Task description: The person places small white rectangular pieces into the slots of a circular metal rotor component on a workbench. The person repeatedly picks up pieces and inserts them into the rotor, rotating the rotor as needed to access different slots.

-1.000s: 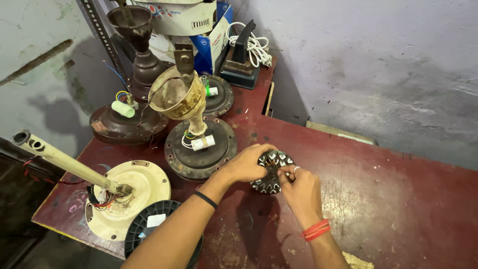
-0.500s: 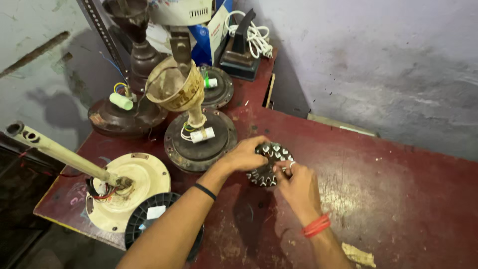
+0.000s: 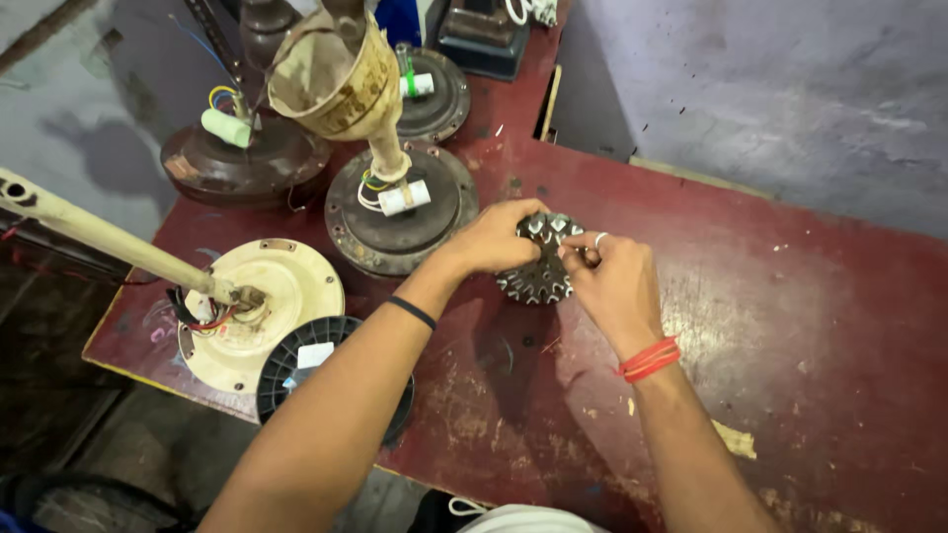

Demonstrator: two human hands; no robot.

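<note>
Both hands hold a round, dark metal toothed motor core (image 3: 540,262) that rests on the worn red table (image 3: 790,326), just beside a dark round fan motor with a brass-coloured cup on its stem (image 3: 400,202). The left hand (image 3: 494,237) is closed over its top-left edge. The right hand (image 3: 612,281) pinches its right rim with the fingertips (a ring shows on one finger). It looks heavy, hard and stiff. The outer rim seems the best place to take hold, since the teeth may be sharp.
</note>
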